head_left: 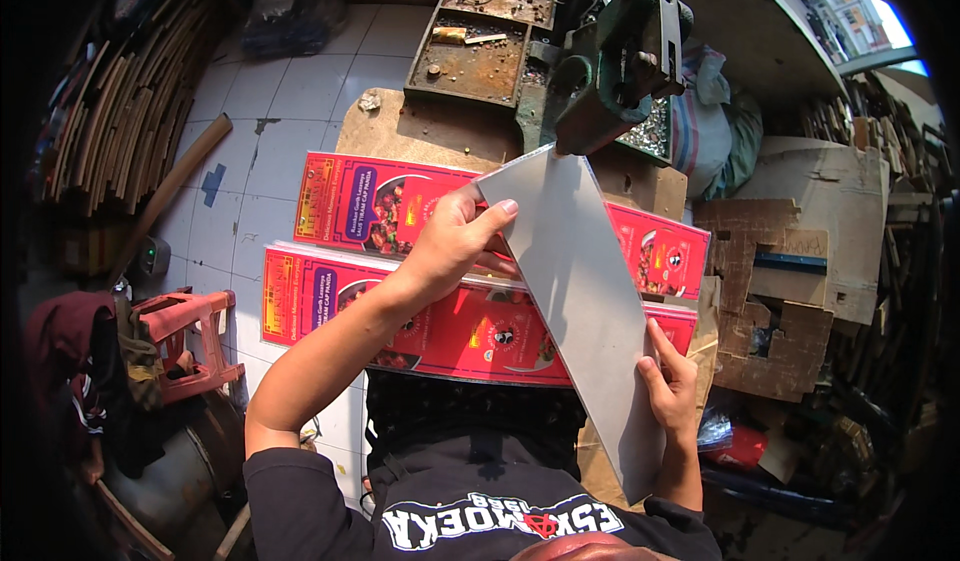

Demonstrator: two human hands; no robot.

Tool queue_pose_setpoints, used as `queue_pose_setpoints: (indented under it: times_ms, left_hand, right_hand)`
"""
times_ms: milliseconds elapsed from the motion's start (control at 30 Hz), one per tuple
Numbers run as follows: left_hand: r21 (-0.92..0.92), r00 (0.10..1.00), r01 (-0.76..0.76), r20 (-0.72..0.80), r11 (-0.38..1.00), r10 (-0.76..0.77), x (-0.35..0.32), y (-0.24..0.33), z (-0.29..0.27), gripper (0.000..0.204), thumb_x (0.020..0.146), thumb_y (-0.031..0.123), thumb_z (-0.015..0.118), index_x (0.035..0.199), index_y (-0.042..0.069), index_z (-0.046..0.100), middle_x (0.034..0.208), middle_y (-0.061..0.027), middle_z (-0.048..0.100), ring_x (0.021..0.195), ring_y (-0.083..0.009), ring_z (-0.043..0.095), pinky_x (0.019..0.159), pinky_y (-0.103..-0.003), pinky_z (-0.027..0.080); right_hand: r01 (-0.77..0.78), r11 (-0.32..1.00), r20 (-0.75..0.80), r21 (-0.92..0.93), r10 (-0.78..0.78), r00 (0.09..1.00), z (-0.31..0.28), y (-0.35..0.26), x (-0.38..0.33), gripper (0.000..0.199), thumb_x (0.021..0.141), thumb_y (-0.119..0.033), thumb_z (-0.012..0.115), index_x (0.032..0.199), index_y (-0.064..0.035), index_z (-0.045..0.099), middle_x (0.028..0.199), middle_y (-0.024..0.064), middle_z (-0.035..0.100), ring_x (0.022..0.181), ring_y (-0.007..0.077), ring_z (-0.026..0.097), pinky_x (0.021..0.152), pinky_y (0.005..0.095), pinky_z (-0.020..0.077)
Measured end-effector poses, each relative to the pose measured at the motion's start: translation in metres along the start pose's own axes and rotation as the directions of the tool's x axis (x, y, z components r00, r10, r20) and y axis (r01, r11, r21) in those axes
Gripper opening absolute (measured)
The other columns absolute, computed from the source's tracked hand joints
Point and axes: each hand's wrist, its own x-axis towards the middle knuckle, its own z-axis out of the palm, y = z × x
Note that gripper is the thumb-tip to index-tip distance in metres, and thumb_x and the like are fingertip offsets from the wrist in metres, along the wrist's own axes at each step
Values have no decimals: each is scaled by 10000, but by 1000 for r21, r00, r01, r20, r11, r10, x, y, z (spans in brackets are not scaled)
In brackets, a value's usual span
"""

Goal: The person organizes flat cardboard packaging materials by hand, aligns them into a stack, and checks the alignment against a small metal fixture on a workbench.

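A long, flat grey-white board (585, 291) with slanted ends lies diagonally between my hands. My left hand (462, 236) grips its left edge near the far end, thumb on top. On the right edge, closer to my body, my right hand (668, 379) holds it with thumb and fingers. The board's far corner sits under the tip of a dark green press-like machine (608, 86). Beneath the board are two stacks of red printed panels, a farther stack (345, 201) and a nearer stack (440, 326), both partly hidden by the board and my left arm.
A metal tray (475, 66) with small loose parts sits beside the machine at the far side. Cardboard pieces (770, 271) and a white striped sack (700, 121) are on the right. To the left stand a red plastic stool (185, 341) and leaning strips (120, 111).
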Motion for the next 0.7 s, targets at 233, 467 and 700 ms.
queue_pose_setpoints:
  times_ms: [233, 467, 700]
  left_hand:
    - [-23, 1000, -8, -9, 1000, 8, -1, 0, 2, 386, 977, 263, 550, 1227, -28, 505, 967, -128, 662, 759, -193, 700, 632, -313, 615]
    - [-9, 1000, -15, -1, 1000, 15, -2, 3, 3, 384, 977, 256, 547, 1218, -40, 507, 983, -138, 660, 769, -199, 702, 642, -311, 615]
    - [7, 999, 37, -9, 999, -37, -2, -1, -1, 390, 971, 282, 564, 1141, -68, 542, 945, -159, 671, 727, -213, 706, 636, -306, 613]
  right_hand:
    - [-58, 998, 10, 23, 58, 998, 0, -2, 2, 477, 877, -35, 627, 1339, 32, 528, 1191, 200, 663, 1045, 193, 655, 911, 293, 467]
    - [-64, 997, 19, 33, 63, 998, 0, 1, 0, 474, 893, -51, 621, 1348, 32, 517, 1209, 203, 654, 1089, 201, 637, 942, 297, 451]
    - [-76, 996, 25, 56, 75, 997, 0, 4, -1, 472, 894, -56, 619, 1345, 38, 517, 1225, 197, 648, 1102, 198, 629, 959, 299, 443]
